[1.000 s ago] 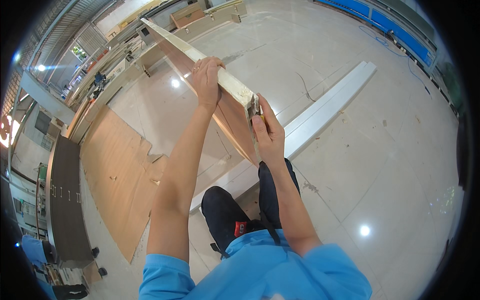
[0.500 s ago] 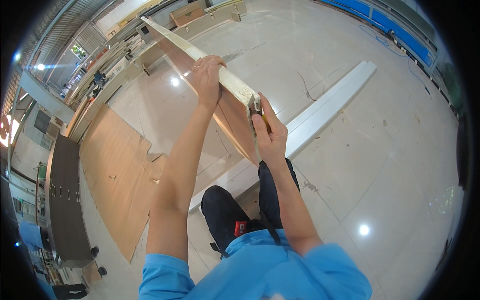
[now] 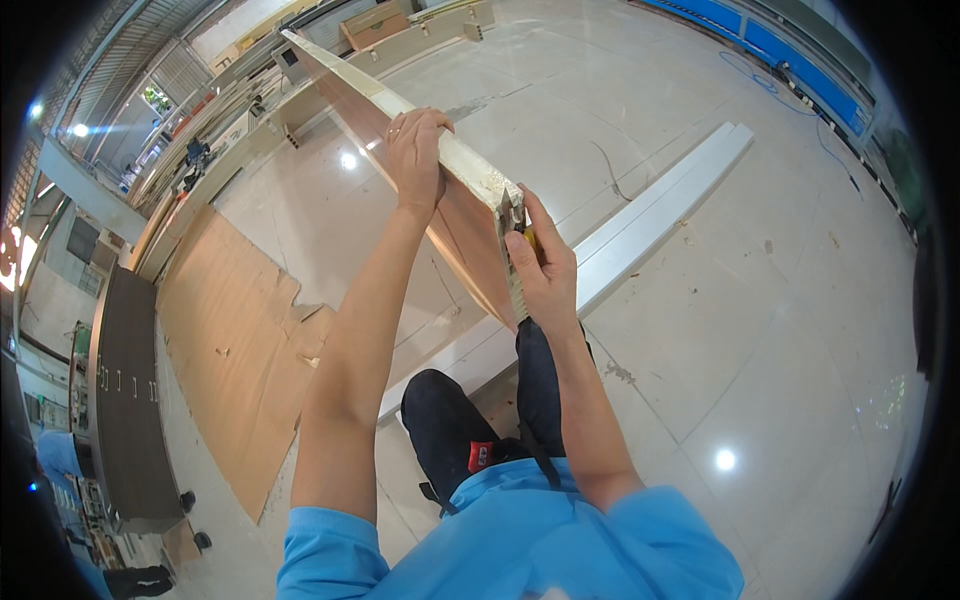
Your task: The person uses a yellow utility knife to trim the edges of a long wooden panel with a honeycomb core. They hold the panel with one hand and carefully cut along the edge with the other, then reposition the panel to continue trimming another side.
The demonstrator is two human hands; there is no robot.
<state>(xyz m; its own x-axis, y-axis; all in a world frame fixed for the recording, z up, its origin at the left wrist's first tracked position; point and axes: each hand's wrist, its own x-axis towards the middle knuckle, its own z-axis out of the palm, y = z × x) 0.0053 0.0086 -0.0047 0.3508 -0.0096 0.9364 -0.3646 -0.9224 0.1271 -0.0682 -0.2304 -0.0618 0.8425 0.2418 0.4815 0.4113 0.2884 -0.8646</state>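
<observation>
- Head view: your left hand (image 3: 415,160) grasps the long, flat panel with brown face and pale, whitish edge (image 3: 475,245), with its fingers laid over the top edge.
- Your right hand (image 3: 548,275) is closed around a small grey metal tool with a yellow part (image 3: 517,212). The metal stands right at the near upper corner of the panel, but I cannot tell if it presses into it.
- The panel stands on its narrow side in front of you and runs away toward the upper left; its near end is close to your right knee in dark trousers (image 3: 540,365). What supports its far end, I cannot tell.
- Compared with one second ago, your right hand has shifted slightly to the right and downward, and the grey metal shows more clearly at the corner.
- Your left hand and the panel stay almost in the same place. In my judgement, the panel is held steady, and your work remains at this same corner.
- On the floor, long white boards (image 3: 640,225) lie beyond your right hand, and a thin, light-brown sheet with torn edge (image 3: 225,360) lies at your left.
</observation>
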